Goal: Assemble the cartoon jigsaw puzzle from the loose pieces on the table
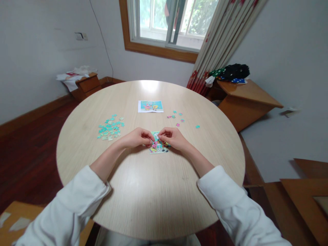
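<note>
A partly joined jigsaw puzzle point(159, 150) with cartoon figures lies flat near the middle of the round table. Over its left side, my left hand point(140, 137) is closed, thumb and fingers pinched at a small pink puzzle piece point(154, 145). My right hand point(173, 137) comes in from the other side, also pinched, with its fingertips at the puzzle's upper part; what lies between them is too small to make out. The fingertips of both hands are close together, and the hands cover the puzzle's side edges.
Loose turquoise puzzle pieces point(110, 128) lie heaped at the left. Several pink and turquoise pieces point(177, 125) are scattered at the right, one single piece point(197, 126) farther out. A picture sheet point(151, 106) lies beyond the puzzle on the round table point(153, 194).
</note>
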Available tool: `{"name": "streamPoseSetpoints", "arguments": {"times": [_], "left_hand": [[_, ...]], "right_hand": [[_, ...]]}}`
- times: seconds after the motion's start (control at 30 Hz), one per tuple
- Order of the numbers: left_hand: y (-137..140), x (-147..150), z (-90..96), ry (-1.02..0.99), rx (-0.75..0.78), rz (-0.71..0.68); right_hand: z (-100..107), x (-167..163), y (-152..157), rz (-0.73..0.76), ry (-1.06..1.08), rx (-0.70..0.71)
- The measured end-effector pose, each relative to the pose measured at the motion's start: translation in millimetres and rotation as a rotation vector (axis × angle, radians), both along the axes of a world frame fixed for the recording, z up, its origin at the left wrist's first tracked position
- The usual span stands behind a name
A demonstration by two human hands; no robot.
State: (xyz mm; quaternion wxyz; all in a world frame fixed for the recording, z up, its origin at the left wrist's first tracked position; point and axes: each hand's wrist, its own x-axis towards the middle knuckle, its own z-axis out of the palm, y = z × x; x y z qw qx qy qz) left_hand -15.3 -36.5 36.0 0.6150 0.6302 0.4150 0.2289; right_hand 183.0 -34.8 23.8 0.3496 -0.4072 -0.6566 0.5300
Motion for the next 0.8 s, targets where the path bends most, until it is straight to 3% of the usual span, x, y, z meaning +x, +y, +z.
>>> {"name": "streamPoseSetpoints", "arguments": {"times": [0.8], "left_hand": [[0.5, 0.9, -0.9, -0.064, -0.036, 0.008]], "right_hand": [[0.7, -0.3, -0.4, 0.001, -0.020, 0.003]]}}
